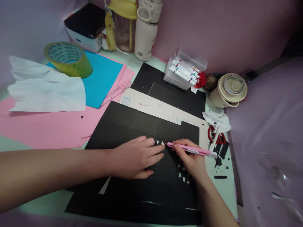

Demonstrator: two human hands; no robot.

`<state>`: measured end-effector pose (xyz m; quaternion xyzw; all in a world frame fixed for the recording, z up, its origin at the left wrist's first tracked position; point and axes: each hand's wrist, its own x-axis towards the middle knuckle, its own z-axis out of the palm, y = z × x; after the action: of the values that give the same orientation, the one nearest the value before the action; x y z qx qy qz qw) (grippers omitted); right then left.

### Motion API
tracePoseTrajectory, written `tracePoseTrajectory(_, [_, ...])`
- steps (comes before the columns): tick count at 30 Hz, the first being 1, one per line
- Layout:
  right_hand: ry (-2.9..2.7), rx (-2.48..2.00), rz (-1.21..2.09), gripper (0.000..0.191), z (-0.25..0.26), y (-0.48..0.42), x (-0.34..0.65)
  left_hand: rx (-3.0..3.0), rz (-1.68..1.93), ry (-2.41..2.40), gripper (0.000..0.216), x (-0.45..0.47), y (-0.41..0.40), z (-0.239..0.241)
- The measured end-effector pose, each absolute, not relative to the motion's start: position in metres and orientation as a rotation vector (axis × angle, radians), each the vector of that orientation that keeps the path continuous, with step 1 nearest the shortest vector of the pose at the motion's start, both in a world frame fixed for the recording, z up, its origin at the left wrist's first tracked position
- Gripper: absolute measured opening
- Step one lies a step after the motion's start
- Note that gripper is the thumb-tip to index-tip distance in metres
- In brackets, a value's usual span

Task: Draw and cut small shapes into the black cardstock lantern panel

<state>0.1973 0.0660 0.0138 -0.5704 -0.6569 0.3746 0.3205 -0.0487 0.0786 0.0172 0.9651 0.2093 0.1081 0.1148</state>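
Note:
Black paper (132, 198) lies under both hands, with small white triangles (157, 142) showing as cut-outs or pieces near my left fingertips. My left hand (137, 157) rests flat on it, fingers stretched toward the right. In my right hand (193, 159) is a pink utility knife (189, 148), held like a pen, its tip at the paper just right of the left fingertips. Star and heart shapes (184, 179) show pale in the black paper below the right hand. A narrow white sliver (104, 186) shows below my left forearm.
Pink sheets (54, 129), a blue sheet (101, 75), a roll of tape (82, 67) and crumpled tissue (47, 91) lie left. A pink ruler (115, 94) is behind. Markers (184, 71) and a cream cup (224, 94) stand at the back; red scissors (222, 138) lie right.

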Motion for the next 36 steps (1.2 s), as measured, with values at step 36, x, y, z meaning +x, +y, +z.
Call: tracePoseTrajectory(36, [-1.343, -1.521, 1.025, 0.021, 0.0115, 0.0705, 0.1966, 2.788, 0.322, 0.544, 0.055, -0.0472, 0.0824, 0.0248])
